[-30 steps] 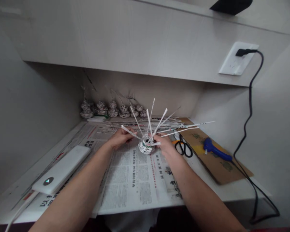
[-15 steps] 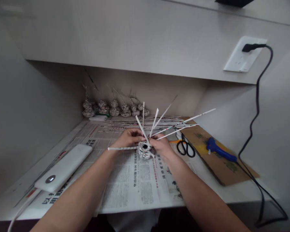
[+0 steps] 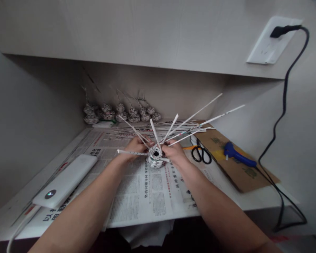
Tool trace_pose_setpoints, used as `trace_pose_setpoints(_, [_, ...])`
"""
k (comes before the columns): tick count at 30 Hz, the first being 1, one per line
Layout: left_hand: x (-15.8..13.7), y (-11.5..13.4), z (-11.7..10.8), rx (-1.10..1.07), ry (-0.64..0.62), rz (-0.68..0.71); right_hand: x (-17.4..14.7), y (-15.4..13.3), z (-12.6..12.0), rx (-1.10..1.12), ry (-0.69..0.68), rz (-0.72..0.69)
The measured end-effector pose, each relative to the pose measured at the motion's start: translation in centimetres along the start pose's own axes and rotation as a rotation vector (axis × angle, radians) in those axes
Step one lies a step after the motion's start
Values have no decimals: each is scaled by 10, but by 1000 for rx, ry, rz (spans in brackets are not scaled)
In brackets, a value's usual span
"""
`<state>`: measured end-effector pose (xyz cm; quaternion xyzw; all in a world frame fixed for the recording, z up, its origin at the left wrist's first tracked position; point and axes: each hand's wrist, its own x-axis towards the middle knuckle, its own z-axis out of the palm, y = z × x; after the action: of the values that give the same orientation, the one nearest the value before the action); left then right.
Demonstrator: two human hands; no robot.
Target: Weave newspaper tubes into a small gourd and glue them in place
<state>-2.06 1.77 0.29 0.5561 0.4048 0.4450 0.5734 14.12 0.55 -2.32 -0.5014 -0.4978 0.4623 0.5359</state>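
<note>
Between my hands sits a small round woven piece of rolled newspaper [image 3: 155,162], with a dark hole in its top and several paper strips [image 3: 154,130] fanning outward from it. My left hand [image 3: 140,146] is closed at its far left side, fingers bent around the weave and the base of a strip. From the right, my right hand [image 3: 173,149] pinches the piece near its upper rim, where other strips come out. Fingertips of both hands are partly hidden behind the strips and the weave.
Newspaper [image 3: 137,196] covers the tabletop. Loose paper rods [image 3: 126,133] lie behind, before several woven gourds [image 3: 121,112]. Black-handled scissors [image 3: 201,154] and a blue glue gun [image 3: 238,157] on cardboard [image 3: 242,179] are at right. A white power bank [image 3: 65,181] lies left.
The strips have shifted: one now points up and left, and another at right reaches farther out. The woven piece's opening is tilted more toward me. The camera view has moved slightly.
</note>
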Motion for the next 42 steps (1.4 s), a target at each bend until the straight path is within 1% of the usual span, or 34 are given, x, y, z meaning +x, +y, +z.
trace_pose_setpoints(3, [-1,0,0,-26,-14,-53,1,2,0,-77,36,-38])
trace_pose_setpoints(7, [-1,-2,-1,-32,-36,-73,0,2,0,-175,25,-70])
trace_pose_setpoints(12, [1,-4,0,-32,32,-109,-1,0,-1,-223,42,-107])
trace_pose_setpoints(14, [1,-5,0,-32,43,-109,-2,0,-1,-229,39,-109])
trace_pose_setpoints(17, [-1,-2,0,-9,17,-64,-2,0,-1,-213,30,-110])
trace_pose_setpoints(20, [-3,3,1,12,12,-21,-2,-4,-1,-154,0,-81])
trace_pose_setpoints(23, [-3,6,1,7,93,-19,-2,-12,-4,-66,-43,6])
trace_pose_setpoints(25, [-3,6,0,7,108,-21,-2,-16,-7,-68,-51,31])
trace_pose_setpoints(28, [-3,5,0,22,86,-18,-1,-17,-11,-147,-44,-4])
trace_pose_setpoints(31, [-2,4,-1,-5,94,-26,0,-14,-11,-177,-41,-49])
trace_pose_setpoints(33, [-2,4,-3,-52,73,-62,0,-12,-9,-177,-42,-84])
trace_pose_setpoints(35, [-1,4,-4,-96,13,-129,-1,-12,-6,-155,-55,-103])
trace_pose_setpoints(38, [0,4,-6,-113,-70,-208,-5,-15,-3,-82,-79,-52])
trace_pose_setpoints(42, [-1,4,-7,-100,-45,-194,-8,-22,-2,16,-53,22])
